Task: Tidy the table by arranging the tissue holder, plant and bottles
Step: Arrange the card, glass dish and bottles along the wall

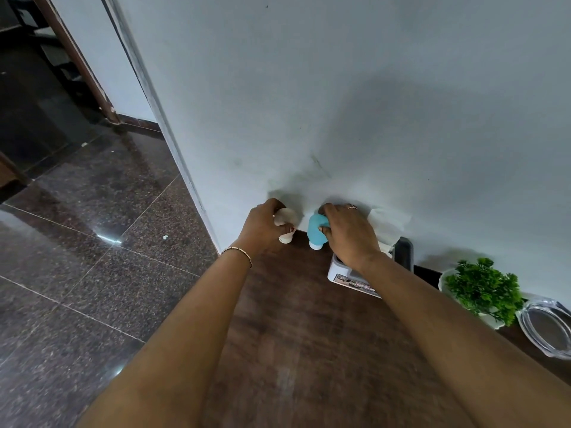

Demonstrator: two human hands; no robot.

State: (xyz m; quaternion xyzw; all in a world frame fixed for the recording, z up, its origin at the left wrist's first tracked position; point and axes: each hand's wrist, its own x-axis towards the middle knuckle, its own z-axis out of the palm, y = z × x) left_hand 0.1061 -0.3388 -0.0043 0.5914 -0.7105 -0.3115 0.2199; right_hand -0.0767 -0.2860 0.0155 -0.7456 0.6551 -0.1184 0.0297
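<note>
Bottles are the step in hand, judging by where both hands sit at the back of the brown bench (293,335). Nearest on the right, a clear lidded container (547,329) shows nothing inside. Just beyond it a white pot holds the green plant (483,287). Further left, partly under the right wrist, the white tissue holder (340,273) has a tissue (392,223) rising from it against the wall (340,103). Farthest off, the right hand (349,233) has its grip clamped on the blue bottle (316,233), and the left hand (261,227) has its grip curled round the white bottle (285,227), the two bottles near each other at the wall. Both are opaque, so their contents cannot be told. The next move likely calls for settling them upright, side by side, then letting go.
</note>
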